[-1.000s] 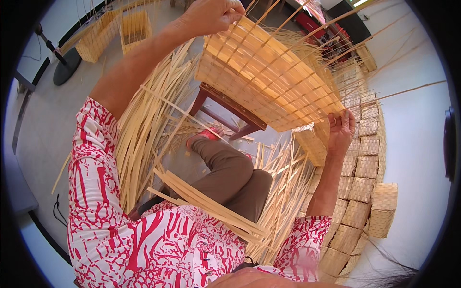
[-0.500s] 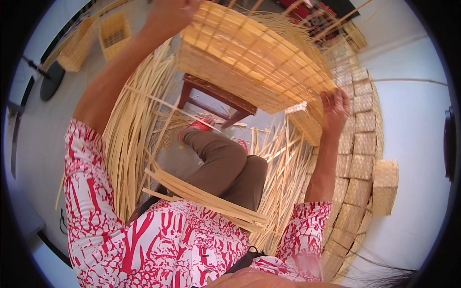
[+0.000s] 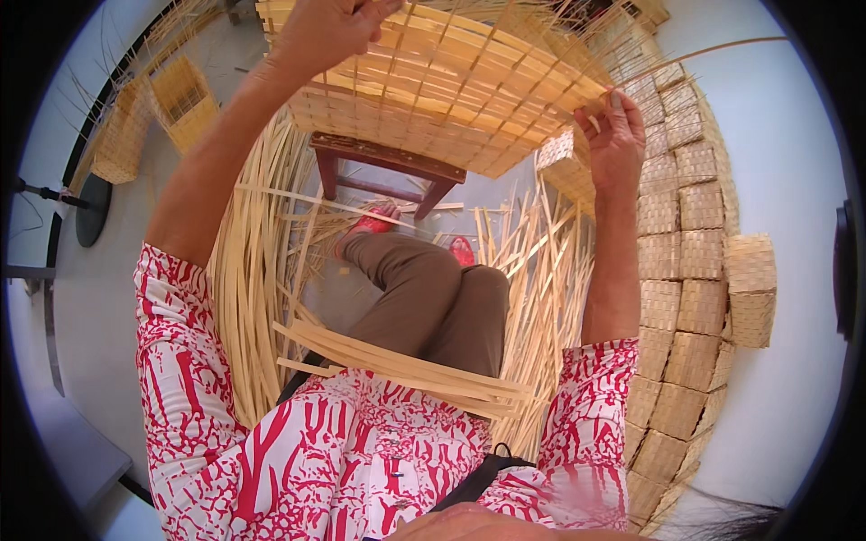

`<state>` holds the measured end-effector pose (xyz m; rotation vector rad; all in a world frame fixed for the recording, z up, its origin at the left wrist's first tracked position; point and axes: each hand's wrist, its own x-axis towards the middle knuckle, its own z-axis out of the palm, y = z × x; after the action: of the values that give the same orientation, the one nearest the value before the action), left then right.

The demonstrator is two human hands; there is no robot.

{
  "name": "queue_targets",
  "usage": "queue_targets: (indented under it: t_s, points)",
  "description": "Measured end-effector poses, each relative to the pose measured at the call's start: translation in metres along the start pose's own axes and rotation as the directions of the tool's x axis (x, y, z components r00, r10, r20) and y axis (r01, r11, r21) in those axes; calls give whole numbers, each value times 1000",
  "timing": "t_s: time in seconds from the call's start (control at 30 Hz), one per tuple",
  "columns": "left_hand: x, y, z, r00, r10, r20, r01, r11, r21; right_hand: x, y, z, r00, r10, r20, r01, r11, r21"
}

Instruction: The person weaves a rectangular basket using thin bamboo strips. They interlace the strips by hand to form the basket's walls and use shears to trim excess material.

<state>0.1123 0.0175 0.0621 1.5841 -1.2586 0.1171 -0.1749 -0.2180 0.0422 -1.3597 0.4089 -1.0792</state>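
Along the bottom edge is the person's white shirt with a red branching print (image 3: 307, 469); beyond it, a small bundle of flat, pale wooden-looking strips (image 3: 397, 361) lies across brown trousers (image 3: 424, 279). Loose, long cream-coloured strips (image 3: 248, 288) spread over the grey floor (image 3: 108, 307) to either side, and red shoes (image 3: 462, 251) show beyond. Farther out stands a low, reddish-brown wooden stool (image 3: 388, 152). Just above its seat is a long, box-shaped yellow woven basket (image 3: 451, 72), tilted; whether it rests on the stool is unclear. The right hand (image 3: 616, 140) pinches the basket's right corner between thumb and fingers. The left hand (image 3: 329, 36) is curled at its upper left side, fingertips close together; whether they grip it cannot be told. To the right, stacked straw-coloured woven boxes (image 3: 681, 252) line a white wall (image 3: 794, 171); at far left stand two open yellow woven containers (image 3: 185, 95).
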Motion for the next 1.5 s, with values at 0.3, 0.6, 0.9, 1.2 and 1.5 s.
queue_targets:
  t_s: [0.3, 0.6, 0.9, 1.2, 1.5]
  points:
    - [-3, 16, -5, 997, 76, 10, -76, 979, 190, 0, 7, 8, 997, -27, -71, 22, 998, -66]
    - [10, 5, 7, 993, 107, -41, -94, 966, 239, 3, 6, 3, 999, 3, -54, -6, 998, -58]
    - [-17, -34, 19, 979, 184, -87, -148, 937, 317, -1, 0, 14, 997, 18, -75, -25, 995, -93]
    - [-21, -30, 33, 979, 116, -165, -71, 964, 257, 11, 22, 0, 997, -33, -73, 25, 994, -106]
    - [-53, -22, 31, 988, 98, -117, -84, 989, 120, 5, 15, -7, 997, -5, -73, -5, 991, -131]
